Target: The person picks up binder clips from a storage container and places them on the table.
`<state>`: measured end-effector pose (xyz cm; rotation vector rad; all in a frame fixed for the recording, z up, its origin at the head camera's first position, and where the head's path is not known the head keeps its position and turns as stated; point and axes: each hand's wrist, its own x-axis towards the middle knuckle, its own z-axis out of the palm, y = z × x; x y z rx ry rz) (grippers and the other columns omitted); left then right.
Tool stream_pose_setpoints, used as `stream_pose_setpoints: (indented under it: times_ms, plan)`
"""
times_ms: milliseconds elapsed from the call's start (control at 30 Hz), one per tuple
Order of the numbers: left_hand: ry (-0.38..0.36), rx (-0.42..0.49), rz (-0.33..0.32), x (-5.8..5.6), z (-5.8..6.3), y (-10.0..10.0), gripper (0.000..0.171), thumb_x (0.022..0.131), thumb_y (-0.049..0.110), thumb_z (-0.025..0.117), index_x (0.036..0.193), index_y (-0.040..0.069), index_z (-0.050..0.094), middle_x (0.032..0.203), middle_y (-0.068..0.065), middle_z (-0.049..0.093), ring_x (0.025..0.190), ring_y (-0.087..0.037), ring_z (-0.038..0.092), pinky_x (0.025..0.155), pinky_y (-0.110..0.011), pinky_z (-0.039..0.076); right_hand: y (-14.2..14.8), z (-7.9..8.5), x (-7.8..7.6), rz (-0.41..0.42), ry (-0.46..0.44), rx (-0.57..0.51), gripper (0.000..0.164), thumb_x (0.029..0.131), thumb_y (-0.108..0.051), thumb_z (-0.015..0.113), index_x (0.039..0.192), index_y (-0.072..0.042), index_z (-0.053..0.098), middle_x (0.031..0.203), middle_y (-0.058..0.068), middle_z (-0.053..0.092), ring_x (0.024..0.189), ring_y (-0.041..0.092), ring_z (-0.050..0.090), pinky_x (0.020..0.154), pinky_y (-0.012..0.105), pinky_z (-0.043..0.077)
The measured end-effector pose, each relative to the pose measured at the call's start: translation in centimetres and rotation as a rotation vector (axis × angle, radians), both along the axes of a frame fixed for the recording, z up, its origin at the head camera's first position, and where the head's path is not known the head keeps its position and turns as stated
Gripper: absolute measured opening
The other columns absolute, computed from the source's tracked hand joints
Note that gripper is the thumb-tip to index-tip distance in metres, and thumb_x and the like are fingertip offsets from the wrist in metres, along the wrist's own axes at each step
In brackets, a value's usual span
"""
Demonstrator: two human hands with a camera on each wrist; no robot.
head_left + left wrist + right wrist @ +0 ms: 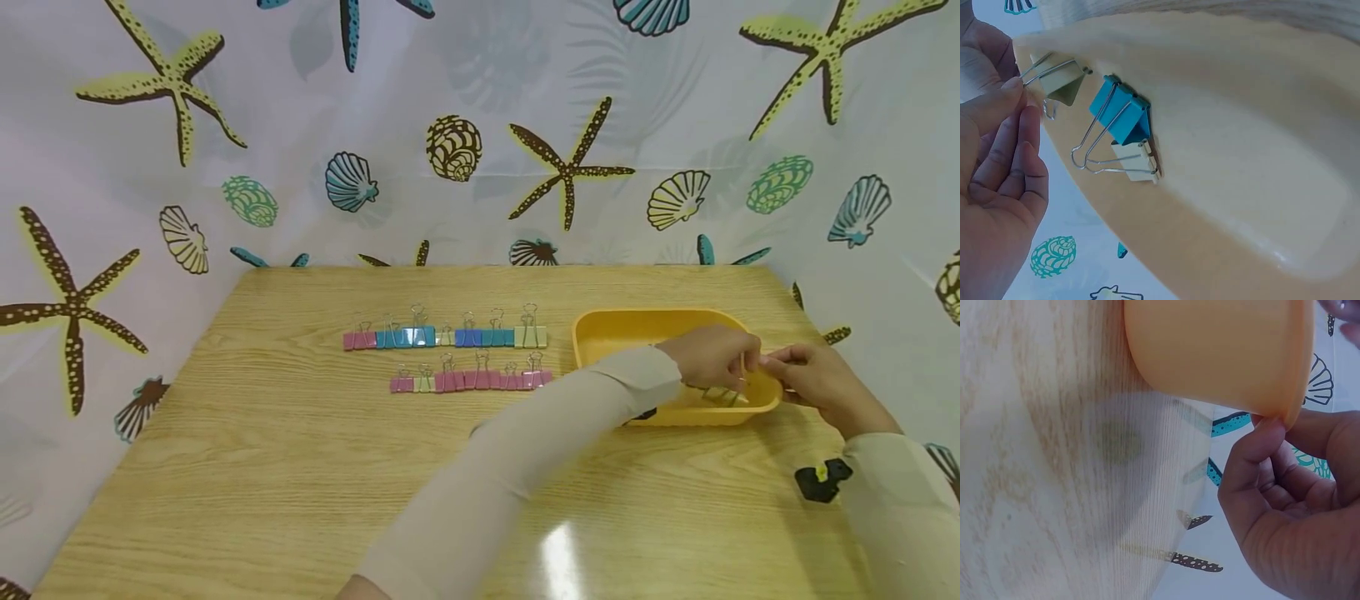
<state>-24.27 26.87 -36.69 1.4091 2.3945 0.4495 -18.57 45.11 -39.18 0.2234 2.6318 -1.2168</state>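
Note:
My left hand reaches into the right end of a yellow plastic tray. In the left wrist view, its thumb and fingers pinch the wire handle of a pale yellow binder clip. Beside that clip, a teal binder clip and a cream binder clip lie in the tray. My right hand pinches the tray's rim at its right end, thumb against fingers. On the table, two rows of binder clips stand left of the tray: a mixed-colour back row and a mostly pink front row.
The wooden table carries the tray at its right side. A patterned curtain with shells and starfish borders the back and both sides. A small black device sits by the right wrist.

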Motion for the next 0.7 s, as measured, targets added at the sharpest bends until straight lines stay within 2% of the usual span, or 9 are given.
stream_pose_setpoints:
  times_ms: [67,167,267,433,700]
  plan:
    - [0.005,0.022,-0.024,-0.1,0.4,-0.5,0.019,0.089,0.021,0.068,0.106,0.015,0.064,0.104,0.009,0.063,0.089,-0.001,0.057,0.076,-0.008,0.041,0.0,0.0,0.0,0.000,-0.004,0.000,0.054,0.101,-0.032,0.045,0.120,0.018,0.046,0.097,0.008,0.060,0.074,0.005,0.060,0.067,0.025,0.055]
    - [0.008,0.054,-0.067,-0.3,1.0,-1.3,0.007,0.091,0.019,0.066,0.095,0.014,0.065,0.096,0.007,0.063,0.084,-0.002,0.055,0.074,-0.009,0.041,0.1,0.0,-0.1,-0.005,-0.012,-0.001,0.056,0.101,-0.034,0.046,0.121,0.019,0.046,0.097,0.007,0.061,0.074,0.005,0.060,0.067,0.025,0.055]
    - [-0.014,0.094,-0.090,-0.4,1.4,-2.1,0.005,0.091,0.018,0.067,0.088,0.014,0.065,0.089,0.006,0.063,0.078,-0.003,0.054,0.071,-0.010,0.041,0.1,0.0,-0.1,-0.006,-0.018,0.006,0.057,0.101,-0.034,0.046,0.122,0.019,0.047,0.095,0.005,0.061,0.074,0.006,0.059,0.067,0.025,0.055]
    - [-0.060,0.155,-0.070,-0.4,2.1,-3.9,0.007,0.091,0.021,0.066,0.092,0.014,0.069,0.086,0.008,0.065,0.075,-0.002,0.056,0.069,-0.010,0.042,0.1,0.0,-0.2,-0.009,-0.021,0.017,0.056,0.101,-0.035,0.047,0.121,0.018,0.048,0.091,0.000,0.061,0.073,0.006,0.058,0.067,0.026,0.055]
    - [-0.059,0.270,-0.034,-0.6,3.2,-7.6,0.011,0.092,0.023,0.065,0.095,0.014,0.070,0.087,0.008,0.067,0.075,0.000,0.059,0.071,-0.010,0.043,0.1,-0.1,-0.3,-0.023,-0.016,0.023,0.056,0.100,-0.034,0.049,0.119,0.018,0.048,0.085,-0.003,0.059,0.069,0.006,0.056,0.064,0.025,0.054]
